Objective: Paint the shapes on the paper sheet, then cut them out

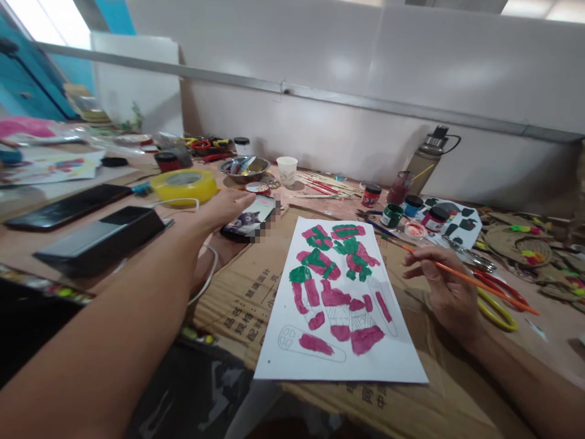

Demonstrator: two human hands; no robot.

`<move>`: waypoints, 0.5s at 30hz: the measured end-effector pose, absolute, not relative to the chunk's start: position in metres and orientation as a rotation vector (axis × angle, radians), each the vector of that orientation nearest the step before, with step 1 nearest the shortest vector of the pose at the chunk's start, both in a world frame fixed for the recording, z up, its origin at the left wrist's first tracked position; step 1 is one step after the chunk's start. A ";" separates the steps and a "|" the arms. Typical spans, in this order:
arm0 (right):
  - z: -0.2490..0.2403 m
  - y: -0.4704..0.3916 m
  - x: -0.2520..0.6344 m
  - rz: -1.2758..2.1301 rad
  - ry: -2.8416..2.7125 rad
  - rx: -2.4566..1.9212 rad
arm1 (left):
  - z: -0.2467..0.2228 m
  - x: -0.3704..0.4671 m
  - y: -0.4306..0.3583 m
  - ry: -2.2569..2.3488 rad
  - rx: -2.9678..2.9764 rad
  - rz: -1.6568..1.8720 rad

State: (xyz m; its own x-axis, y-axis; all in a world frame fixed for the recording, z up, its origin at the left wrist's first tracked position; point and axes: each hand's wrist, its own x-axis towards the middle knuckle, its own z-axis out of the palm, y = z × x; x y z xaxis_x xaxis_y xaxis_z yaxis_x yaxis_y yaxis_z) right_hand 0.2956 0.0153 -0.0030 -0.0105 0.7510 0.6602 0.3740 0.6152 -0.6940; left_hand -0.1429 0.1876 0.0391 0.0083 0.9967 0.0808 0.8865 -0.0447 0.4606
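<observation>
My right hand (pixel 450 302) is closed around a thin orange paintbrush (pixel 491 286), whose tip points left over the cardboard. A white sheet of paper (pixel 393 360) lies left of that hand, with pencil-outlined shapes painted partly magenta and green. Some outlines near its lower part are unpainted. My left hand (pixel 223 212) stretches out to a smartphone (pixel 249 221) with a cat picture on its lit screen. Its visible fingers are extended at the phone's left side; whether they touch the screen I cannot tell. Beyond the brush tip stands an open jar of green paint (pixel 392 215).
Beneath the paper is a flattened cardboard sheet (pixel 242 292). Paint jars (pixel 371 195), a tilted bottle (pixel 425 161) and scissors (pixel 498 311) lie toward the right. Yellow tape (pixel 185 185), a paper cup (pixel 287 171), a metal bowl (pixel 244 167) and a black box-like device (pixel 100 238) are farther left.
</observation>
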 end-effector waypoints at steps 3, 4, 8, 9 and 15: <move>-0.003 0.016 0.295 0.383 -1.621 -0.945 | 0.040 -0.141 0.188 2.035 2.103 0.413; -0.003 0.016 0.294 0.381 -1.619 -0.946 | 0.040 -0.141 0.189 2.063 2.120 0.373; -0.003 0.015 0.294 0.375 -1.619 -0.954 | 0.037 -0.141 0.188 2.013 2.235 0.266; -0.003 0.014 0.294 0.372 -1.621 -0.964 | 0.037 -0.141 0.188 1.977 2.257 0.251; -0.002 0.015 0.293 0.391 -1.590 -0.958 | 0.040 -0.138 0.180 1.829 2.216 0.477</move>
